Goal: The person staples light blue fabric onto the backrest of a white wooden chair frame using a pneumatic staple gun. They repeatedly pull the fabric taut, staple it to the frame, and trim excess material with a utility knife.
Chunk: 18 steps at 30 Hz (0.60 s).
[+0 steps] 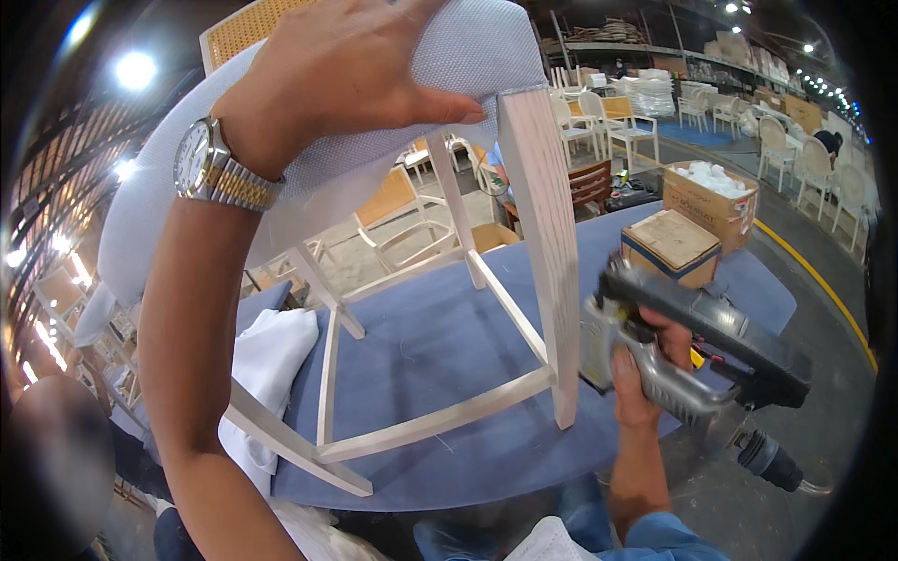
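A pale wooden chair (550,234) with a light grey woven seat (482,47) stands on a blue-grey covered table (421,365). My left hand (351,70) lies on the seat, its thumb stretched along the fabric edge near the top of the closest leg. The upper frame edge cuts off its other fingertips. A wristwatch (224,166) is on that wrist. To the right of the leg, my right hand (641,369) is wrapped round the grip of a pneumatic staple gun (720,327). The gun is slightly blurred and apart from the chair; a hose fitting (772,463) hangs from its handle end.
A small cardboard box (673,241) sits on the table behind the staple gun, near a larger carton (716,201) with white stuffing. White cloth (281,351) lies at the table's left. Several chairs (613,126) and a yellow floor line (814,271) lie beyond.
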Motion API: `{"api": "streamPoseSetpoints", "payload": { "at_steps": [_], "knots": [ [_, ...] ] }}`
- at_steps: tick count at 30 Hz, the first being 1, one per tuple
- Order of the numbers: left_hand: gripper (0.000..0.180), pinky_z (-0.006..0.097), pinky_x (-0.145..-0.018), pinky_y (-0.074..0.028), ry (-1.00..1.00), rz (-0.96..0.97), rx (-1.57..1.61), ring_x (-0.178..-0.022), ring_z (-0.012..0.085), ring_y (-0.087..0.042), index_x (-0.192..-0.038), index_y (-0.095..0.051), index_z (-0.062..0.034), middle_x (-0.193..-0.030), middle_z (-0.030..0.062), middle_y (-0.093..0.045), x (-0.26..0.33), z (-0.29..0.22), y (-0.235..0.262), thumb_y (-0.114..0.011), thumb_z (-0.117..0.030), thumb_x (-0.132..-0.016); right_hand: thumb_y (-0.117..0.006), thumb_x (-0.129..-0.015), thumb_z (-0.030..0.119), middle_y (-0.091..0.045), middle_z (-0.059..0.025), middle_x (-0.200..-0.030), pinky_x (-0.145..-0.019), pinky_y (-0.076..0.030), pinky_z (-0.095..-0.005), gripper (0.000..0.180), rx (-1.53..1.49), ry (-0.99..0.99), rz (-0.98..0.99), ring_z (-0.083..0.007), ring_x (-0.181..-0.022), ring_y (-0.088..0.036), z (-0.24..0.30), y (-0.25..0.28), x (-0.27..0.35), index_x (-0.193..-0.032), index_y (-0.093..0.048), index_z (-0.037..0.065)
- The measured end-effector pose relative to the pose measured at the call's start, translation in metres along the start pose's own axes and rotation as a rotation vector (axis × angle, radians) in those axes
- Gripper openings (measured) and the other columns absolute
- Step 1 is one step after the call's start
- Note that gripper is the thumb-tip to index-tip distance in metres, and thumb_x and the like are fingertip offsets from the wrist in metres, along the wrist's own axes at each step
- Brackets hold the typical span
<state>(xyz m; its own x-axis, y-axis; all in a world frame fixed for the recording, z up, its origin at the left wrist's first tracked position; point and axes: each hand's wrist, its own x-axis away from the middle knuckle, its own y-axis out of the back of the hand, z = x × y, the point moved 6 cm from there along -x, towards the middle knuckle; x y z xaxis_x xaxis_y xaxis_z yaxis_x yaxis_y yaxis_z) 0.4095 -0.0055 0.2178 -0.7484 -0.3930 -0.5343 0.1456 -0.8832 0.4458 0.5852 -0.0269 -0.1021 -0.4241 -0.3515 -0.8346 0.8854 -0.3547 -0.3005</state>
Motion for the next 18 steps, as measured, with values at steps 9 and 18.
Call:
{"api": "streamPoseSetpoints", "payload": {
  "at_steps": [9, 18],
  "knots": [
    [0.096, 0.048, -0.103, -0.047, 0.072, -0.202, -0.211, -0.119, 0.04, -0.06, -0.152, -0.036, 0.0034, -0.132, 0.0282, -0.057, 0.017, -0.012, -0.007, -0.08, -0.046, -0.083, -0.065, -0.088, 0.005, -0.062, -0.0231, -0.13, -0.106, -0.043, -0.0353, 0.038, 0.121, 0.507, 0.152, -0.024, -0.119, -0.06, 0.045, -0.109, -0.09, -0.124, -0.06, -0.005],
    [0.081, 0.049, -0.103, -0.045, 0.11, -0.363, -0.248, -0.118, 0.0384, -0.06, -0.151, -0.039, 0.0032, -0.128, 0.0255, -0.059, 0.014, -0.003, -0.027, -0.076, -0.02, -0.083, -0.065, -0.087, 0.001, -0.064, -0.0254, -0.131, -0.104, -0.045, -0.0346, 0.039, 0.061, 0.432, 0.177, -0.0237, -0.119, -0.061, 0.05, -0.135, -0.108, -0.125, -0.059, -0.005]
  ]
}}
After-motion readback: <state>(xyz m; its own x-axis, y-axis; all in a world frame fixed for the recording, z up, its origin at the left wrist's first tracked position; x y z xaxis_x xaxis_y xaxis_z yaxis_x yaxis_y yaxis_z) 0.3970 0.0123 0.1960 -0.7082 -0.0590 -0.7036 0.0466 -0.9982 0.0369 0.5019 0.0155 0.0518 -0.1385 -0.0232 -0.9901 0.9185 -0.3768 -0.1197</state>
